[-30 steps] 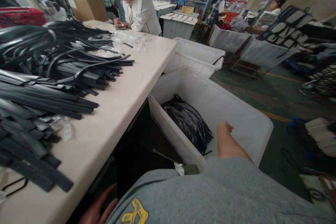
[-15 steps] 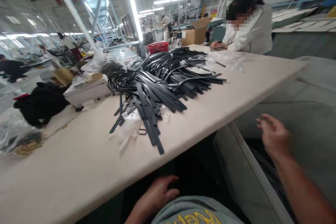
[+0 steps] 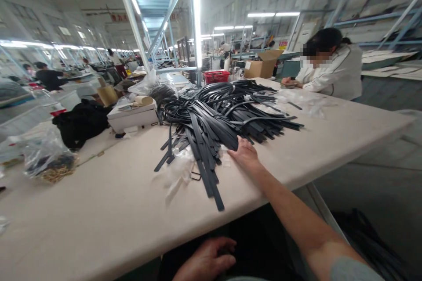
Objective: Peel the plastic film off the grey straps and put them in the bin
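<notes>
A pile of long, flat black straps [image 3: 211, 118] lies looped and fanned across the table, with their cut ends toward me. My right hand [image 3: 245, 153] is at the near ends of the straps, thumb and fingers closed on strap ends at the pile's right front; how many they hold cannot be made out. Below the table edge, close to my body, my left hand [image 3: 211, 254] has loosely bent fingers, the thumb apart from them, and nothing visible in it. A black rectangular ring [image 3: 195, 176] lies beside the straps, near crumpled clear plastic [image 3: 180, 173].
The pale table [image 3: 115, 215] runs across my front. On the left are a white box [image 3: 133, 116], a black cloth bag [image 3: 81, 120] and a plastic bag of brass-coloured pieces [image 3: 54, 162]. A red basket [image 3: 216, 77] and a co-worker [image 3: 336, 68] are beyond the straps.
My right hand has moved left and forward from beside the table to the strap ends. My left hand stays low near my body. The view has shifted.
</notes>
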{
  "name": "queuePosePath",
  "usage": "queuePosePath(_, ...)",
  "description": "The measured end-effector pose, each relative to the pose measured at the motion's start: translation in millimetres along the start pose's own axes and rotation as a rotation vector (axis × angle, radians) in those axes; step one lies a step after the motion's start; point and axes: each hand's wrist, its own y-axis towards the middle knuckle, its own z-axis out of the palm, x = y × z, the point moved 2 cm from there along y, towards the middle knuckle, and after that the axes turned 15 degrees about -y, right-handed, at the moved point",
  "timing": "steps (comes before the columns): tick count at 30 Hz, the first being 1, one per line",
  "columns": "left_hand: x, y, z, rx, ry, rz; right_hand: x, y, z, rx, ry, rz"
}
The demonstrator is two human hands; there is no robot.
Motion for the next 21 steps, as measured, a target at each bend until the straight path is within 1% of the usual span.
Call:
queuePosePath(3, 2, 0, -3.7, 0.023, -0.029, 0.023, 4, 13, -3, 0.093, -0.058, 0.051)
queuePosePath(6, 1, 1, -6.2, 0.049, -0.06, 0.048, 3, 19, -13, 0.185, -0.094, 0.034)
queuePosePath(10, 0, 2, -6.1, 0.049, -0.074, 0.047, -1, 22, -37, 0.224, -0.072, -0.022)
queuePosePath(12, 0, 0, -3.8, 0.034, -0.074, 0.047, -7, 21, -50, 0.239, -0.017, -0.048)
queuePosePath(14, -5, -1, -0.6, -0.011, -0.091, 0.075, -12, 15, -61, 0.281, 0.081, -0.09)
queuePosePath(16, -16, -1, 2.9, -0.068, -0.167, 0.157, -16, 2, -69, 0.338, 0.215, -0.14)
queuePosePath(17, -25, 0, 4.2, -0.099, -0.235, 0.213, -17, -7, -72, 0.365, 0.287, -0.161)
queuePosePath(19, -48, 6, 6.1, -0.145, -0.404, 0.317, -17, -30, -76, 0.406, 0.412, -0.191)
queuePosePath(21, -75, 16, 7.3, -0.176, -0.579, 0.363, -13, -60, -79, 0.464, 0.527, -0.224)
